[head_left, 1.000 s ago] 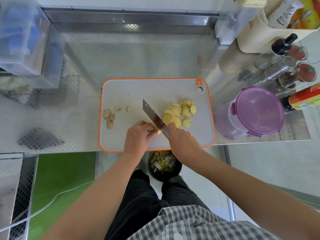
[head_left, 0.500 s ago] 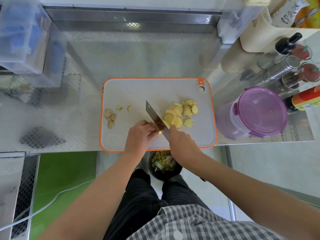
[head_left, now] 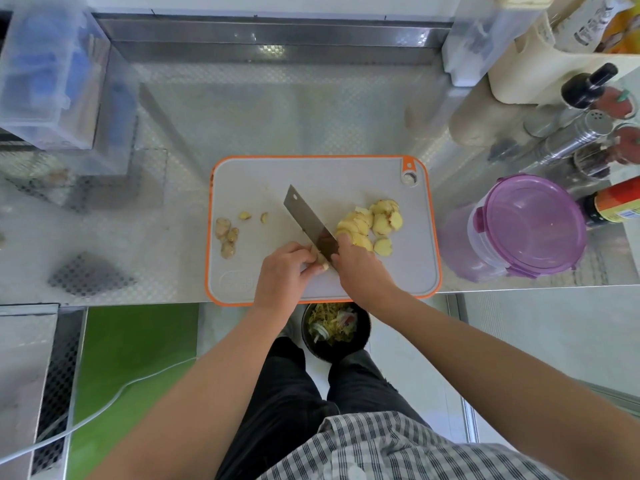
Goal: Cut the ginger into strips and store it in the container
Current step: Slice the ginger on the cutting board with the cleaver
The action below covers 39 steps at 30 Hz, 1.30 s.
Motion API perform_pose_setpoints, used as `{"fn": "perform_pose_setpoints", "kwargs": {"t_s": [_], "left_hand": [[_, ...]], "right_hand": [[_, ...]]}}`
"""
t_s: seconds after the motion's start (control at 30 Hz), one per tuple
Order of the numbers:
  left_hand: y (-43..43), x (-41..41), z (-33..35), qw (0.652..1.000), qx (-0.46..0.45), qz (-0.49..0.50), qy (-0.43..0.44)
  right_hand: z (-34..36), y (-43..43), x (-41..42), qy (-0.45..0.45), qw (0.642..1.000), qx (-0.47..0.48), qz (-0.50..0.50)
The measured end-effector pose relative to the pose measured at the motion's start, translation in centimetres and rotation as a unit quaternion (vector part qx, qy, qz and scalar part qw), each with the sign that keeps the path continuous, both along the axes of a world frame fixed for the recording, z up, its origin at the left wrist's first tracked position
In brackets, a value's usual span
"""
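My knife (head_left: 308,221) has edged slightly up the board (head_left: 346,178), right grip (head_left: 360,271) clenched round its handle, blade against the ginger stub (head_left: 320,261) my left grip (head_left: 282,275) pinches near the board's front edge, cut slices (head_left: 375,223) piled just right of the blade, scraps (head_left: 227,237) at left, the lidded container (head_left: 530,226) off the board's right side.

On the steel surface (head_left: 138,265): one grey plastic cutting board with an orange rim (head_left: 346,181), one steel cleaver (head_left: 308,220), one uncut ginger stub (head_left: 320,262), one heap of pale yellow ginger slices (head_left: 377,223) too overlapped to count, five brownish ginger trimmings (head_left: 228,249) and one round purple-lidded plastic container (head_left: 530,223).
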<state>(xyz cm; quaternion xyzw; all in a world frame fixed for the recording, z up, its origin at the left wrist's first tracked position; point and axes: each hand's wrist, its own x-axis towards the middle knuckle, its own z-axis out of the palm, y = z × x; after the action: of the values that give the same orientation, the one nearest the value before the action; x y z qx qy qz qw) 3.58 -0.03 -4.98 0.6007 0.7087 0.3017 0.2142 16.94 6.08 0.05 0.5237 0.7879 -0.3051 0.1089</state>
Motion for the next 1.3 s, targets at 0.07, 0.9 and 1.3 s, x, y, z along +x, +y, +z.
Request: {"fn": "perform_pose_setpoints", "kwargs": {"t_s": [0.07, 0.9, 1.3], "left_hand": [[-0.1, 0.0, 0.0, 1.000, -0.003, 0.007, 0.000], [-0.1, 0.1, -0.5, 1.000, -0.003, 0.016, -0.002], [-0.1, 0.1, -0.4, 1.000, 0.002, 0.002, 0.005]], "right_hand": [[0.4, 0.2, 0.3, 0.015, 1.000, 0.004, -0.009], [2.9, -1.1, -1.2, -0.025, 1.000, 0.001, -0.006], [1.9, -2.6, -0.3, -0.037, 0.999, -0.004, -0.026]]}}
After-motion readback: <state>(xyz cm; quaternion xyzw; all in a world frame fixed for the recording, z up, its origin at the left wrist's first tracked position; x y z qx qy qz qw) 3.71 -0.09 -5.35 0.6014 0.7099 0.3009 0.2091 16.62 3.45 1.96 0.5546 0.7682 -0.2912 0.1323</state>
